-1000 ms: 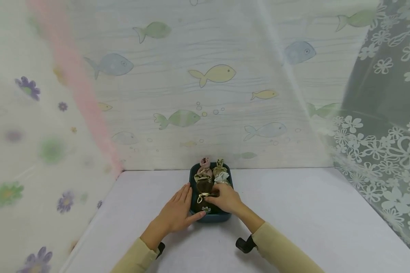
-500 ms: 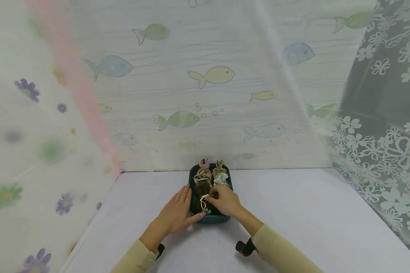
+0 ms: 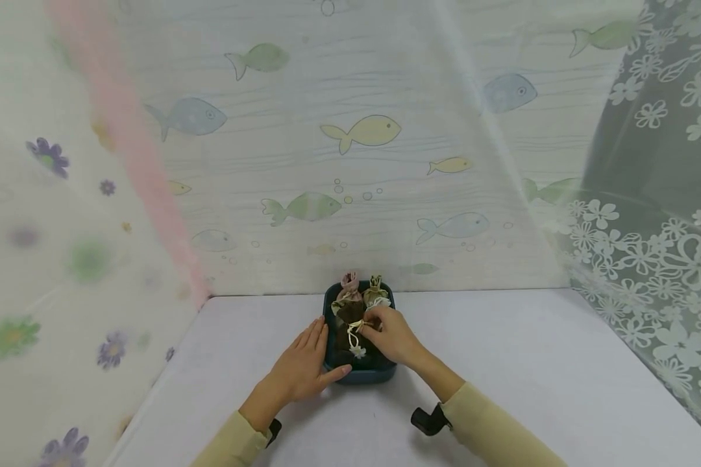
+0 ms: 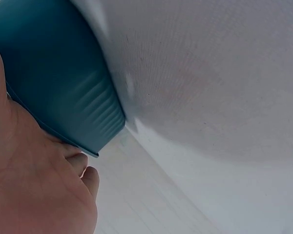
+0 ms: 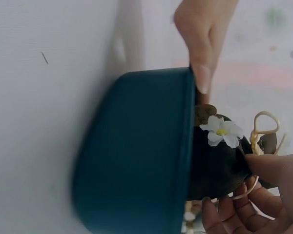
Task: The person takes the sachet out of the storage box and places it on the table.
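Observation:
A dark brown drawstring pouch (image 5: 212, 165) with a cream cord and a white flower is partly above the rim of a dark teal plastic bin (image 3: 365, 376). My right hand (image 3: 394, 334) pinches the pouch at its gathered neck, the thumb on one side and the fingers on the other. Along the bin's left side lies my left hand (image 3: 300, 360), fingers straight, its thumb at the front rim. In the left wrist view this hand (image 4: 39, 170) rests against the bin's edge. Behind the brown pouch stand a pink pouch (image 3: 349, 283) and a green one (image 3: 376, 289).
A pale pouch (image 3: 378, 302) sits at the right of the bin, mostly behind my right hand. The table (image 3: 491, 363) has a white cloth. Close behind the bin hangs a curtain (image 3: 304, 253) printed with fish.
My right hand has lifted the brown pouch up by its neck, so its cord and white flower hang more in view. My left hand stays at the bin.

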Demonstrator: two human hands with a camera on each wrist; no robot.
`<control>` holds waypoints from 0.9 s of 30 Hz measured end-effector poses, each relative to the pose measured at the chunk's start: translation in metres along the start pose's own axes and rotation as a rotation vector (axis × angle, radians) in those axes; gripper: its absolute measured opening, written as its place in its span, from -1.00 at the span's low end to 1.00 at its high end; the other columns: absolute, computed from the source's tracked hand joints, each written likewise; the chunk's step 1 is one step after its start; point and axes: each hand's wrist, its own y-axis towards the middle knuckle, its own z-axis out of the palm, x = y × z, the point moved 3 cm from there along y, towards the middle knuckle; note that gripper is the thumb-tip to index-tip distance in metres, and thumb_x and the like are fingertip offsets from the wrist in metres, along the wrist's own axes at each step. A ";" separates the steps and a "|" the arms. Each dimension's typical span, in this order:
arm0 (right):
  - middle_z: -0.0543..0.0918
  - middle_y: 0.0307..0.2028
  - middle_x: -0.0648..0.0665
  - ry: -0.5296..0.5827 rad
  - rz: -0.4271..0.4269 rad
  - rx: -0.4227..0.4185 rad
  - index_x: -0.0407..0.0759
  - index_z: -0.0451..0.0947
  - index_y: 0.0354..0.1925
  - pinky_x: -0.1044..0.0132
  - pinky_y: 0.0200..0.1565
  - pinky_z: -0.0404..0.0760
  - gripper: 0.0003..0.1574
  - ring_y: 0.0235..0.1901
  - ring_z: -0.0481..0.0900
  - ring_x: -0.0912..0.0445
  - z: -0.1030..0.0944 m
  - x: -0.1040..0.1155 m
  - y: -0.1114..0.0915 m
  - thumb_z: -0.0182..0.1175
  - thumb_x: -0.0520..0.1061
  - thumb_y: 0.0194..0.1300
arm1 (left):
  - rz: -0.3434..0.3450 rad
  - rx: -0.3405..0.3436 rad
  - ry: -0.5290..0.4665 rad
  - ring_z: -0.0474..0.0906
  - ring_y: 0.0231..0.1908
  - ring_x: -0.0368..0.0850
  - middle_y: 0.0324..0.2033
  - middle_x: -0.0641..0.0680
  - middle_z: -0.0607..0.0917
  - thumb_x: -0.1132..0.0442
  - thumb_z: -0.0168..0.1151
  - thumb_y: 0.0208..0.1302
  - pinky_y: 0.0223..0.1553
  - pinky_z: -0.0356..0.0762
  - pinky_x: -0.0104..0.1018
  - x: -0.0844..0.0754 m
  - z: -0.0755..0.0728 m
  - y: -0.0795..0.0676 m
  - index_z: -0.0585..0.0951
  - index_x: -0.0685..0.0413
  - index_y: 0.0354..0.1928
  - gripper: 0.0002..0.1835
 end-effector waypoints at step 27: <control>0.64 -0.19 -0.10 -0.014 0.046 -0.012 -0.29 0.62 -0.06 0.21 -0.19 0.59 -0.82 -0.19 0.56 0.07 -0.053 -0.002 -0.015 0.27 -0.23 0.42 | -0.006 0.010 -0.002 -0.11 0.60 0.15 0.60 0.29 -0.03 -0.62 -0.27 0.34 0.54 0.00 0.07 0.000 0.001 0.001 0.04 0.34 0.59 0.21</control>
